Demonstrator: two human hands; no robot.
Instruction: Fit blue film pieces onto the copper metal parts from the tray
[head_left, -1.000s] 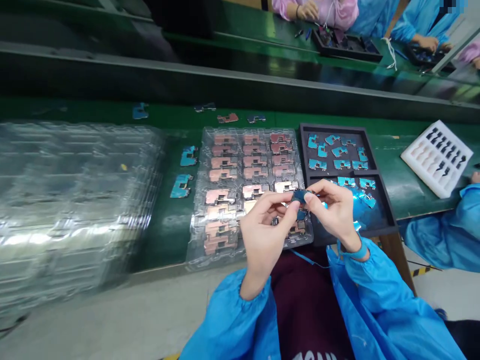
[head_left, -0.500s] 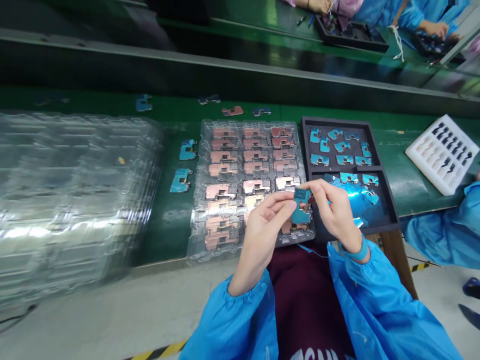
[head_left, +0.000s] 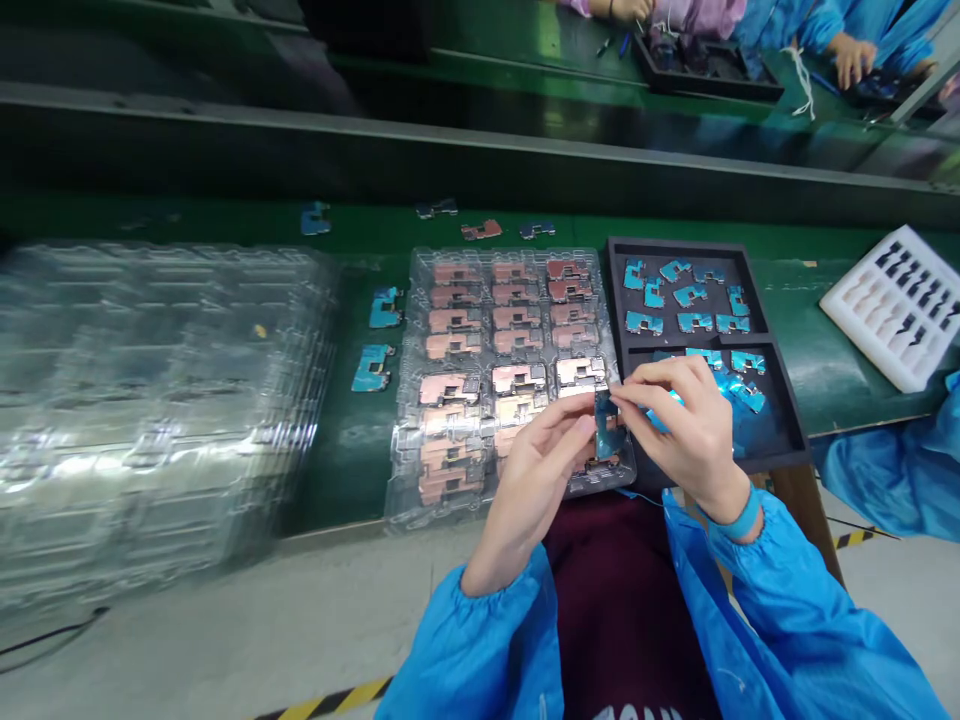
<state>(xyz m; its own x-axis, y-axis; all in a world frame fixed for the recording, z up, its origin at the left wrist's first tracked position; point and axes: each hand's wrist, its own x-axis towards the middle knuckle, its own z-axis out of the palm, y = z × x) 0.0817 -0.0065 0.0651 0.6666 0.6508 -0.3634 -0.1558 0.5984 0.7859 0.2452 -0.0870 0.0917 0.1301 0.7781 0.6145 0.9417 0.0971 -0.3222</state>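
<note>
A green bench point(head_left: 356, 440) spans the frame, with pale floor point(head_left: 300, 600) along the lower left and a striped tape point(head_left: 330, 704) at the bottom edge. In the upper right, co-workers in pink and blue sleeves sit at a second green surface point(head_left: 510, 50).

A stack of clear trays point(head_left: 165, 320), blurred, fills the left. At centre lies one clear tray point(head_left: 400, 480) of copper-toned boards point(head_left: 454, 320), in three columns; to its right sits a dark two-compartment tray point(head_left: 757, 290), then a tilted white holder point(head_left: 870, 352) at the right edge.

The left hand point(head_left: 532, 460) pinches a dark teal board point(head_left: 606, 430) by its left edge, above the clear tray's lower right corner. The right hand point(head_left: 686, 430) is drawn narrow, fingertips at the board's upper end; whether it grips cannot be told.

Twelve copper-toned boards show in the clear tray's upper part; the lower ones are partly hidden. Nine blue boards point(head_left: 695, 322) lie in the dark tray's upper compartment, at least three in its lower. Six loose boards point(head_left: 373, 368) show clearly on the bench.
</note>
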